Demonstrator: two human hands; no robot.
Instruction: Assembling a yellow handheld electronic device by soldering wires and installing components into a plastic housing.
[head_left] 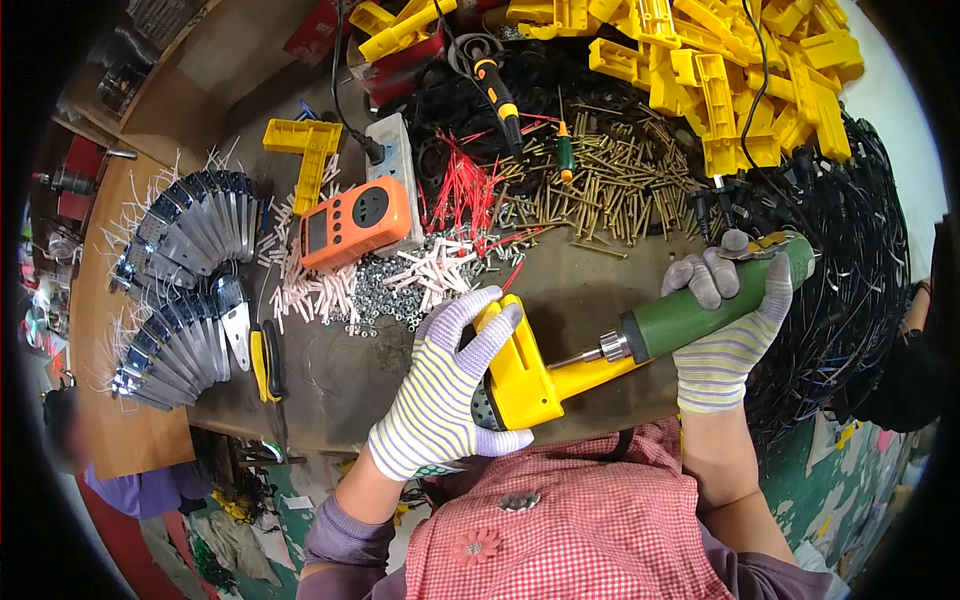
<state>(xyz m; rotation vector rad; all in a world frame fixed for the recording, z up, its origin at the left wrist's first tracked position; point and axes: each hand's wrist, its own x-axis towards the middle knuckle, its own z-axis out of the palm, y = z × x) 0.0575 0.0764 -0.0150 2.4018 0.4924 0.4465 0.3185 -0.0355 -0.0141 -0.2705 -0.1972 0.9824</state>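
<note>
Near middle: with striped knit-gloved left hand (pixel 432 385), half curled, grips glossy angular yellow plastic housing (pixel 525 375). Near right: with right hand (pixel 722 350) wrapped around, holds smooth cylindrical green power screwdriver (pixel 685 322); reaches housing's edge with slim steel shaft (pixel 578 357). Farther, on dark scuffed surface (pixel 325 405): slender brassy screws (pixel 612 180), pale thin tubes (pixel 440 275). Far right: heaped yellow moulded pieces (pixel 716 90).

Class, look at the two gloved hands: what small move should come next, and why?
Probably press the green power screwdriver gently inward with the right hand, bracing the yellow housing with the left hand: the metal shaft points at the housing's side, though its tip is hidden.
</note>
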